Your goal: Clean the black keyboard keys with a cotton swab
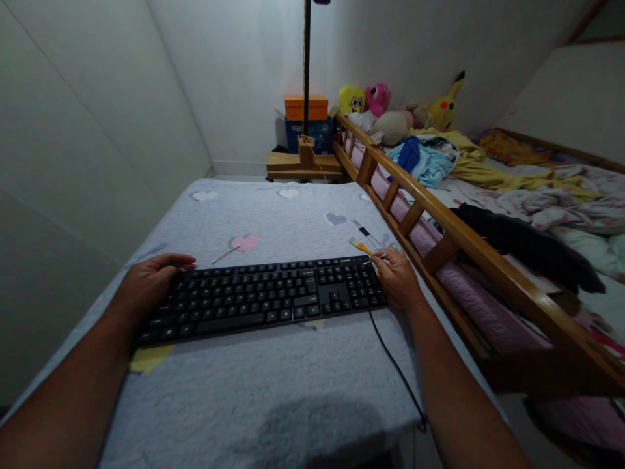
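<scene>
A black keyboard (263,296) lies across a table covered with a pale blue cloth with heart prints (273,215). My left hand (149,283) grips the keyboard's left end, fingers curled over its far edge. At the right end, my right hand (398,280) rests against the keyboard, fingers closed on its far corner. The keyboard's black cable (395,368) runs off the table's front right edge. Just beyond my right hand lie an orange-handled brush (361,246) and a thin black-and-white tool (366,233).
A wooden bed rail (439,221) runs along the table's right side, with a bed of crumpled clothes and plush toys (390,107) behind it. A dark pole on a wooden base (305,156) and stacked boxes (306,117) stand at the far end. Walls close in on the left.
</scene>
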Demonstrator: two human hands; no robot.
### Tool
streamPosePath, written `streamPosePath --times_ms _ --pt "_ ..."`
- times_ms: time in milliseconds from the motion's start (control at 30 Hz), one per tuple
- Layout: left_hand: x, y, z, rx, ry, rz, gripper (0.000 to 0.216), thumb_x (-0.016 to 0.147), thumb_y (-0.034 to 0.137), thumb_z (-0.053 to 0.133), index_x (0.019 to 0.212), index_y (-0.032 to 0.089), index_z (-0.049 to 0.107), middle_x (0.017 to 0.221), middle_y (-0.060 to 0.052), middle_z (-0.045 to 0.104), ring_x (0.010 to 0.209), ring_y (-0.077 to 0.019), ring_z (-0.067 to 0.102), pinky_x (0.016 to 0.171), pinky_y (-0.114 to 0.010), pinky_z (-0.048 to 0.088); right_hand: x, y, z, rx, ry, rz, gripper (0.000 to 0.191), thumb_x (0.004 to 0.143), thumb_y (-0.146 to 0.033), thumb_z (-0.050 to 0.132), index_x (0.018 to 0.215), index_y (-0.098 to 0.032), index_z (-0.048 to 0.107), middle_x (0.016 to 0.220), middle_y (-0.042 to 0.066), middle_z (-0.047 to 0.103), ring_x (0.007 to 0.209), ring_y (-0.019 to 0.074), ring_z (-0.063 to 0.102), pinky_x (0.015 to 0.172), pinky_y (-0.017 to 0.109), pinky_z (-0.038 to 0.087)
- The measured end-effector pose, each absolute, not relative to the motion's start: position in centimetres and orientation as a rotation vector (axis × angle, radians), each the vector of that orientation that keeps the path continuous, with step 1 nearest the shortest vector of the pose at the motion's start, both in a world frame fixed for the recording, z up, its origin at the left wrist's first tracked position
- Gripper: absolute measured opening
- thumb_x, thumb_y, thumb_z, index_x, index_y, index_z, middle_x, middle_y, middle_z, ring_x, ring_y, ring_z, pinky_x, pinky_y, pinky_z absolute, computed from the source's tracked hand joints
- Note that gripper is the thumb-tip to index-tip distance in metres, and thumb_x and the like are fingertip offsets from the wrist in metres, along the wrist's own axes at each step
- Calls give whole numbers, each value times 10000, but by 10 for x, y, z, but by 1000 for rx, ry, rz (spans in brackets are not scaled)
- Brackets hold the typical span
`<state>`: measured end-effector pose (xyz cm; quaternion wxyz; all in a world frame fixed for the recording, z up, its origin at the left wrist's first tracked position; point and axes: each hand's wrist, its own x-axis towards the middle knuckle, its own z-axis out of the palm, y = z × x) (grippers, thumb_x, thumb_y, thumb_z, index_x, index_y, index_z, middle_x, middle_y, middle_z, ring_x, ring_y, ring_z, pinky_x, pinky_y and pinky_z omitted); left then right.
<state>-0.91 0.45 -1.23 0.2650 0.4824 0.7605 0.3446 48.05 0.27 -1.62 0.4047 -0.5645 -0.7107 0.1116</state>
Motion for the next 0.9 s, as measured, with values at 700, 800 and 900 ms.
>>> streamPosePath --times_ms 700,800,900 --pt "-12 4 -14 1382 2047 929 350 647 314 547 914 209 749 983 -67 791 1020 -317 706 1041 -491 496 487 6 -20 -1520 -1720 226 212 898 -335 521 748 -236 634 862 71 695 920 268 594 879 419 421" --pt "-12 4 -14 1398 2049 930 344 643 315 552 904 209 748 974 -65 793 1005 -311 712 1025 -480 510 489 5 -20 -1544 -1714 206 221 895 -340 518 750 -232 645 860 74 696 920 266 596 879 411 422" --pt "-14 5 -17 1384 2047 936 349 641 319 552 908 207 748 981 -66 794 1003 -309 714 1022 -474 515 491 3 -19 -1549 -1721 173 230 893 -339 517 738 -233 649 856 72 701 903 256 591 873 397 423"
